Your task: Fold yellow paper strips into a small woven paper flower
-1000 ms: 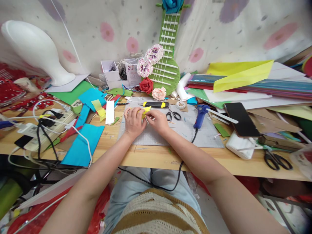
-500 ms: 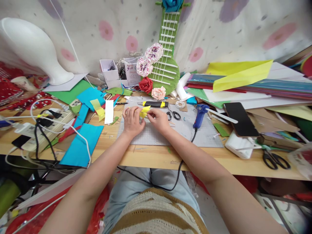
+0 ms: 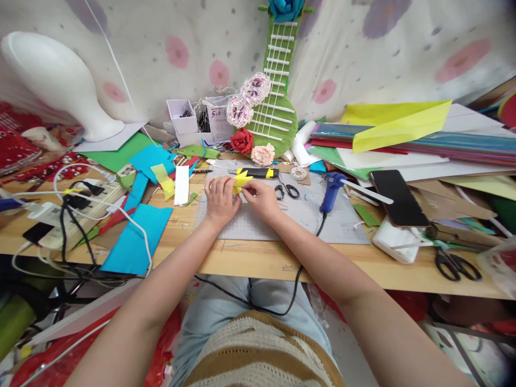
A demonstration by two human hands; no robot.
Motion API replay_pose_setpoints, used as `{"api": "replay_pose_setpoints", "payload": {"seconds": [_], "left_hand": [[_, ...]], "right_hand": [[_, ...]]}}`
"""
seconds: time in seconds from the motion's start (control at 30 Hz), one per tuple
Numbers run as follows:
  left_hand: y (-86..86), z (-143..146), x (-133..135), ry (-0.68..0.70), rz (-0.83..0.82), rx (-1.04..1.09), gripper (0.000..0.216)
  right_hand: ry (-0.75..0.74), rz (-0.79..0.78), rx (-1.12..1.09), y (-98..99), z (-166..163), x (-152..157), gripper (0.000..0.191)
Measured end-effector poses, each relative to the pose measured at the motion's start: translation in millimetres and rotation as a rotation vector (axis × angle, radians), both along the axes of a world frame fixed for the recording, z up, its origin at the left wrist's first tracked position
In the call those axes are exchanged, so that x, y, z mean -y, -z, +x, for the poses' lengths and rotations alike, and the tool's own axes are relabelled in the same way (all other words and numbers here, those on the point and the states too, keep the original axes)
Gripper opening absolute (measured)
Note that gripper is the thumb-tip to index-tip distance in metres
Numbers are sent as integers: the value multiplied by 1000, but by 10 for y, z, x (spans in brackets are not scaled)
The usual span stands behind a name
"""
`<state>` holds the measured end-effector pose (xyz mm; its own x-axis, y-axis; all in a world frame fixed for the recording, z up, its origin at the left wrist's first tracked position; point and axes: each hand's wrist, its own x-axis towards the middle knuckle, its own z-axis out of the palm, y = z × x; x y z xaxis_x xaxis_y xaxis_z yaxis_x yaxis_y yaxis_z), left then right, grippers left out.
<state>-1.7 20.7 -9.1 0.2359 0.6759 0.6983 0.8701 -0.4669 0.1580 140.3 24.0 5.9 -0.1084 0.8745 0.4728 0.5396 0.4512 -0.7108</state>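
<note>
One white strip (image 3: pixel 181 185) near, left of my left fingers. Left hand (image 3: pixel 220 200) and right hand (image 3: pixel 262 199) sit over the grey cutting mat (image 3: pixel 306 215). Fingertips of both are clamped on one folded yellow paper piece (image 3: pixel 241 181), which sticks up between them. One utility knife (image 3: pixel 253 172) just beyond my fingertips. Right of my right fingers: one small scissors (image 3: pixel 287 190) near, one blue glue gun (image 3: pixel 331 192), one phone (image 3: pixel 399 198). A second, larger scissors (image 3: pixel 457 265) well apart, so two scissors total.

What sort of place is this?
Probably a craft desk: stacked coloured paper, a blue glue gun and a green paper guitar lie around the left hand and right hand, which pinch a yellow paper piece.
</note>
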Motion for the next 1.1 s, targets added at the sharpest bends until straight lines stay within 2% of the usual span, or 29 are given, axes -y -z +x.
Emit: {"api": "replay_pose_setpoints", "payload": {"seconds": [0.23,0.43,0.57,0.7,0.97,1.1], "left_hand": [[-28,4,1,-18,11,-11,32],[-53,-10,32,-80,9,-11,24],[-40,-65,57,-93,-41,15,25],[-31,-112,61,-72,-70,45,27],[-59,-73,40,-35,-127,60,22],[-61,-106,86,-40,-126,-19,22]], "right_hand": [[-9,28,19,5,-31,4,12],[5,158,232,17,22,-6,13],[-64,267,381,2,96,-7,18],[-146,337,425,-28,150,4,23],[-155,366,489,18,168,-12,25],[-178,376,484,45,171,-34,23]]}}
